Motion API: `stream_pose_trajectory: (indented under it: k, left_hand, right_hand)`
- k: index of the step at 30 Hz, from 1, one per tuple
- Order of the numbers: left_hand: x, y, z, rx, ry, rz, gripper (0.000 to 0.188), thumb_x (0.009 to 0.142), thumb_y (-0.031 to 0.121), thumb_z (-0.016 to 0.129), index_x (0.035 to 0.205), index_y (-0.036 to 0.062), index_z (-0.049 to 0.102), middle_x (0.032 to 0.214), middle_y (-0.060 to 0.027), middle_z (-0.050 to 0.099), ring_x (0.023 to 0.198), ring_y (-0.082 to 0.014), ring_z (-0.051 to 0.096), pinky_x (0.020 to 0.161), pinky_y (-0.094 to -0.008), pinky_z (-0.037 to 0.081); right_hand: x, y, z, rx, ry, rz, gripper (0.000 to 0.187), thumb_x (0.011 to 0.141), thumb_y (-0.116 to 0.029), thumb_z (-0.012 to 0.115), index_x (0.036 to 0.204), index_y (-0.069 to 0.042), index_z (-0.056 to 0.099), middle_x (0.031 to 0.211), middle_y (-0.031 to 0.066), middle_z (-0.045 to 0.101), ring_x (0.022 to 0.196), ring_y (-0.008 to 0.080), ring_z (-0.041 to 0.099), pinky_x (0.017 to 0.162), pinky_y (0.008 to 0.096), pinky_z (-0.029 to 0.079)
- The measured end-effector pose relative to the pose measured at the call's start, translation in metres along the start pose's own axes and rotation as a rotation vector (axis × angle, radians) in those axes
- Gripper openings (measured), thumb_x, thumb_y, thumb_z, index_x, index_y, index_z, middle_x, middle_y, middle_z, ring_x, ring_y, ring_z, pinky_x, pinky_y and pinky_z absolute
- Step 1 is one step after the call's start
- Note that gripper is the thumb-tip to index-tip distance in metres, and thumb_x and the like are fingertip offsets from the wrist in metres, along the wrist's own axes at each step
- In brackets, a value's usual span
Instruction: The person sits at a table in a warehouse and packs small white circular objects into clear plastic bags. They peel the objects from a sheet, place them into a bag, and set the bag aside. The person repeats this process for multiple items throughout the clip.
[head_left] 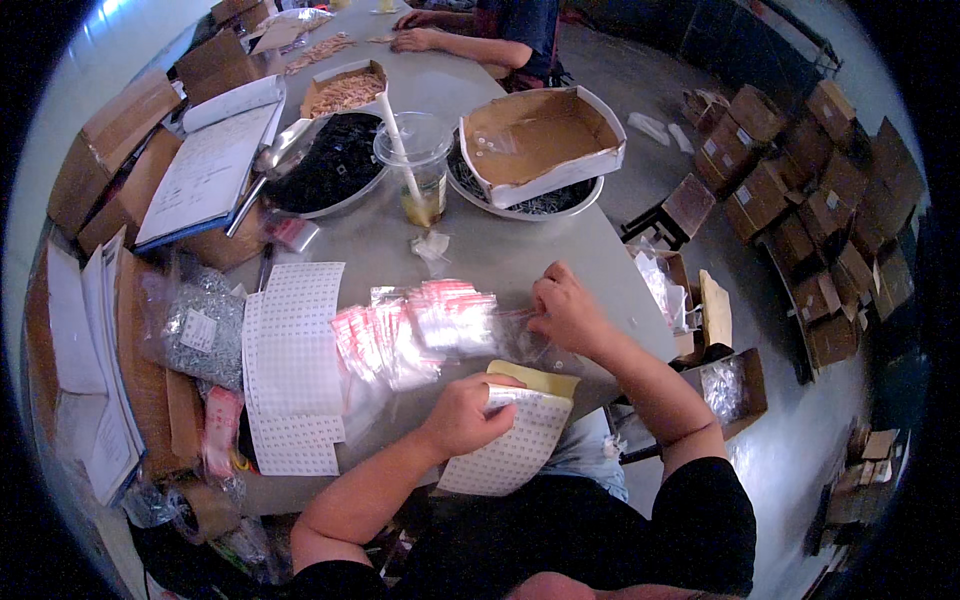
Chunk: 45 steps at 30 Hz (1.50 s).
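My left hand [468, 418] is closed on a sheet of small white labels [518, 445], which hangs over the table's near edge. The sheet's top curls back and shows a yellow backing [540, 378]. To the right and farther off, my right hand [566, 310] is low over the table with its fingers curled together; whatever is between the fingertips is too small to make out. Just left of it lie overlapping small clear zip bags with red strips [445, 312]. Another printed label sheet [295, 370] lies flat left of the bags.
Behind the bags stand a lidded plastic cup with a straw [412, 165], a bowl of black parts [335, 165] and a cardboard tray [540, 140] on a bowl of screws. A bag of metal parts [205, 325] and a clipboard [212, 165] are left. Across the table, another person's hands [415, 38] rest.
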<state>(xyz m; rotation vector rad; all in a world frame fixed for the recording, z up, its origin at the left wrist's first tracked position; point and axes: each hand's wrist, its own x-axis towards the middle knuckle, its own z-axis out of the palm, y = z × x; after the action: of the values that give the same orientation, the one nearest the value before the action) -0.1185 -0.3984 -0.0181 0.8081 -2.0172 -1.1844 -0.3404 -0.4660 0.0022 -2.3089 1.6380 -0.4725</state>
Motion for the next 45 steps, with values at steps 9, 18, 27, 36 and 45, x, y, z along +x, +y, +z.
stream_pose_trajectory:
  k: [9, 18, 27, 36, 45]
  left_hand:
    - [0.001, 0.007, -0.001, -0.021, 0.02, -0.125, 0.023, 0.079, 0.009, 0.066, 0.1, -0.0009, 0.066, 0.097, -0.0188, 0.066, 0.085, -0.0316, 0.067, 0.075, -0.0364, 0.053]
    - [-0.001, -0.001, 0.001, 0.037, 0.051, -0.057, 0.023, 0.077, 0.006, 0.068, 0.1, 0.0021, 0.067, 0.097, -0.0164, 0.067, 0.085, -0.031, 0.068, 0.075, -0.0365, 0.053]
    - [-0.002, -0.002, 0.003, 0.065, 0.064, -0.05, 0.021, 0.081, 0.008, 0.067, 0.101, -0.0001, 0.065, 0.093, -0.0188, 0.065, 0.077, -0.0337, 0.066, 0.066, -0.0374, 0.053]
    - [-0.001, 0.004, 0.002, 0.075, 0.044, -0.073, 0.019, 0.084, 0.013, 0.067, 0.091, -0.004, 0.065, 0.089, -0.0183, 0.065, 0.072, -0.0321, 0.065, 0.064, -0.0366, 0.051]
    - [-0.002, 0.003, 0.001, 0.06, 0.032, -0.066, 0.02, 0.084, 0.015, 0.066, 0.087, -0.0051, 0.064, 0.087, -0.0189, 0.064, 0.073, -0.034, 0.064, 0.064, -0.0382, 0.051]
  right_hand:
    - [-0.058, -0.045, -0.026, 0.422, -0.177, -0.163, 0.015, 0.079, -0.011, 0.067, 0.092, -0.004, 0.063, 0.088, 0.0132, 0.063, 0.082, 0.0323, 0.063, 0.07, 0.0397, 0.051]
    - [-0.077, -0.061, -0.007, 0.207, 0.075, -0.12, 0.014, 0.078, -0.012, 0.067, 0.09, -0.005, 0.063, 0.087, 0.0131, 0.062, 0.078, 0.0332, 0.062, 0.067, 0.0417, 0.052]
    - [-0.086, -0.06, -0.007, 0.172, 0.154, -0.203, 0.011, 0.077, -0.008, 0.068, 0.087, -0.005, 0.065, 0.084, 0.011, 0.062, 0.075, 0.0297, 0.063, 0.064, 0.0378, 0.053]
    - [-0.022, 0.018, -0.032, 0.455, -0.014, 0.193, 0.014, 0.078, -0.004, 0.064, 0.092, -0.004, 0.06, 0.083, 0.0168, 0.063, 0.076, 0.0331, 0.062, 0.069, 0.0376, 0.049]
    - [-0.007, 0.028, -0.018, 0.092, 0.106, 0.175, 0.027, 0.073, -0.003, 0.068, 0.096, -0.003, 0.054, 0.093, 0.0145, 0.058, 0.082, 0.0313, 0.062, 0.072, 0.0399, 0.05]
